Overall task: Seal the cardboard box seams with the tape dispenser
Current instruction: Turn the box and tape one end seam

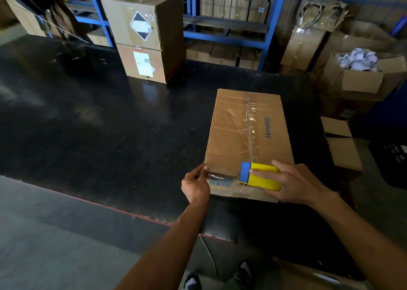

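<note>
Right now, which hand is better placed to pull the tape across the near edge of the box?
The right hand: it already grips the tape dispenser on the box, while the left hand pins the tape end at the corner.

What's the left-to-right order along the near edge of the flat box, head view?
Left hand pinching the clear tape end → stretched clear tape → yellow-and-blue tape dispenser → right hand gripping it, all over the flat brown cardboard box on the black table.
</note>
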`<state>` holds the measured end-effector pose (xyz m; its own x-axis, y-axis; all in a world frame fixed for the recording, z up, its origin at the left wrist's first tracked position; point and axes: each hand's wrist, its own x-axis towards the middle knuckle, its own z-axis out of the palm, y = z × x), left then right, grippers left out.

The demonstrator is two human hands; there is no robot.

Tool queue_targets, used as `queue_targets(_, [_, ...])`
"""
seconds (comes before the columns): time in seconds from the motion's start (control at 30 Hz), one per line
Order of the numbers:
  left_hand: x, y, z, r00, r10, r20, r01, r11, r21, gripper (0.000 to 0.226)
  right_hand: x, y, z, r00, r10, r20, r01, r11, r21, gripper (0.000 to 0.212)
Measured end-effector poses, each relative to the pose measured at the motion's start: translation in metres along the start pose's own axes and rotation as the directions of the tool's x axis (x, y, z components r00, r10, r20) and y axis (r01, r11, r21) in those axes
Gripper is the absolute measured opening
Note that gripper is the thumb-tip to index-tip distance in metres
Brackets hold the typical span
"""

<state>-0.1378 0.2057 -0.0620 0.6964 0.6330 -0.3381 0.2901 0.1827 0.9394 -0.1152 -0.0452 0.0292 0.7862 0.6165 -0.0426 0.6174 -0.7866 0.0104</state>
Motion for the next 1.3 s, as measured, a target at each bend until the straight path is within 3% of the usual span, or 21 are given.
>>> queue_targets(0.2, [0.003,-0.009,-0.001,0.998,0.063,-0.011,-0.063,0.998,0.004,0.012,0.004,-0.003,0.004,0.999,0.025,0.045,-0.024,0.999,-0.029,0.06])
queue_targets(0.37, [0.015,-0.015,-0.012,0.986,0.122,0.117,-0.127,0.991,0.04,0.02,0.007,-0.007,0.005,0.995,0.055,0.089,-0.052,0.998,-0.04,0.064])
queue_targets(0.43, [0.019,-0.015,-0.018,0.968,0.14,0.207,-0.151,0.988,0.038,0.037,0.007,-0.008,0.006,0.993,0.072,0.099,-0.07,0.997,-0.028,0.064])
queue_targets(0.5, [0.028,-0.016,-0.027,0.938,0.169,0.302,-0.196,0.978,0.063,0.069,0.006,-0.006,0.007,0.991,0.084,0.103,-0.083,0.996,-0.016,0.064])
queue_targets(0.57, [0.042,-0.018,-0.038,0.89,0.241,0.387,-0.335,0.922,0.194,0.086,0.006,-0.005,0.009,0.992,0.087,0.091,-0.088,0.996,0.001,0.063])
queue_targets(0.6, [0.049,-0.02,-0.044,0.847,0.317,0.428,-0.456,0.846,0.276,0.087,0.006,-0.005,0.01,0.992,0.089,0.09,-0.091,0.996,0.009,0.063])
queue_targets(0.67, [0.057,-0.021,-0.058,0.677,0.556,0.482,-0.734,0.551,0.396,0.084,0.007,-0.005,0.01,0.992,0.091,0.092,-0.094,0.995,0.019,0.063])
queue_targets(0.73, [0.058,-0.013,-0.056,0.364,0.734,0.573,-0.921,0.191,0.34,0.075,0.005,-0.006,0.011,0.993,0.084,0.08,-0.086,0.996,0.018,0.062])
queue_targets(0.8, [0.06,0.0,-0.039,0.056,0.712,0.7,-0.979,-0.099,0.179,0.063,0.005,-0.007,0.011,0.995,0.078,0.06,-0.078,0.997,0.006,0.058])
queue_targets(0.83, [0.063,0.004,-0.029,-0.062,0.648,0.759,-0.972,-0.213,0.103,0.059,0.005,-0.007,0.01,0.995,0.082,0.05,-0.082,0.997,0.001,0.057])
queue_targets(0.9, [0.078,0.005,-0.014,-0.196,0.485,0.852,-0.938,-0.346,-0.019,0.055,0.004,-0.007,0.009,0.995,0.092,0.044,-0.092,0.996,-0.008,0.056])
queue_targets(0.97, [0.098,0.0,-0.011,-0.211,0.382,0.9,-0.941,-0.327,-0.082,0.053,0.005,-0.01,0.01,0.995,0.093,0.047,-0.092,0.995,-0.025,0.055])
queue_targets(1.03, [0.108,-0.002,-0.014,-0.168,0.336,0.927,-0.962,-0.263,-0.079,0.053,0.007,-0.012,0.01,0.994,0.098,0.039,-0.097,0.994,-0.043,0.055])
queue_targets(1.2, [0.106,-0.005,-0.016,-0.093,0.324,0.941,-0.987,-0.156,-0.044,0.056,0.008,-0.014,0.007,0.996,0.086,-0.006,-0.087,0.992,-0.09,0.059])
queue_targets(1.3, [0.109,-0.002,-0.021,-0.087,0.299,0.95,-0.987,-0.152,-0.043,0.058,0.007,-0.011,-0.003,0.998,0.056,0.022,-0.054,0.994,-0.098,0.057])
